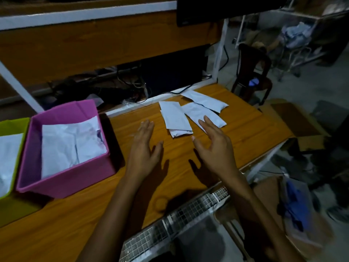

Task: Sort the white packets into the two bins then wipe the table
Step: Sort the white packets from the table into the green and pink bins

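Note:
Several white packets lie on the wooden table toward its far edge: a small stack, one beside it and one behind. My left hand hovers open over the table, just left of the stack, holding nothing. My right hand is open with spread fingers, its fingertips over the near end of the middle packet. A pink bin at the left holds white packets. A green bin at the far left edge also holds white packets.
A wire mesh tray runs along the table's near right edge. Cables and dark gear lie behind the table. A dark chair stands on the floor at the right, with cardboard boxes and clutter beyond.

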Tool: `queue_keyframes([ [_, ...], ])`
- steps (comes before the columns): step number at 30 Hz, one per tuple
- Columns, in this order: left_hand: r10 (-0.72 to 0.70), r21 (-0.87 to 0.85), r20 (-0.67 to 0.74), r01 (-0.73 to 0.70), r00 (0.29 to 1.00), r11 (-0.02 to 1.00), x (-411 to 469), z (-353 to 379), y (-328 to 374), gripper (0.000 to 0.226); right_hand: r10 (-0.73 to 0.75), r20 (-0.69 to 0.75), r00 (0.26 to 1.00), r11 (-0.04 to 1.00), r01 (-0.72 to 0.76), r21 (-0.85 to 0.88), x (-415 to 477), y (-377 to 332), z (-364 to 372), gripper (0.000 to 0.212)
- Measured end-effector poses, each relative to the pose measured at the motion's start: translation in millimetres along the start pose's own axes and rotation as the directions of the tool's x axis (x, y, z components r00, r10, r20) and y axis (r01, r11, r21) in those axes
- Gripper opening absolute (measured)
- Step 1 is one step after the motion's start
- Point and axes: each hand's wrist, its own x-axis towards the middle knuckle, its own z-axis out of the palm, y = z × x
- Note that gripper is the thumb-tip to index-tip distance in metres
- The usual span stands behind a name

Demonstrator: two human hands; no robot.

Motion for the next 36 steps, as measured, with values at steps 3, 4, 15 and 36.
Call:
queue_keyframes([
  [3, -0.011, -0.008, 0.016, 0.011, 1.000, 1.000, 38.7, 21.2, -5.0, 0.063, 0.034, 0.020, 0.999, 0.999, -0.033, -0.033, 29.9, 23.1, 4.7, 0.054],
  [4, -0.014, -0.008, 0.020, 0.014, 1.000, 1.000, 49.4, 28.0, -6.2, 0.062, 0.045, 0.019, 0.999, 0.998, -0.044, -0.042, 38.5, 29.3, 6.3, 0.054],
  [15, -0.057, 0.082, 0.116, 0.047, 0.992, 0.995, 168.3, 104.7, -36.4, 0.060, 0.099, 0.106, 0.989, 0.954, -0.063, -0.295, 137.1, 119.0, 31.3, 0.049],
  [36, -0.326, 0.400, 0.180, 0.234, 0.928, 0.886, 196.0, 219.5, -81.0, 0.064, 0.289, 0.404, 0.868, 0.738, 0.067, -0.671, 204.3, 225.3, 88.4, 0.071],
])
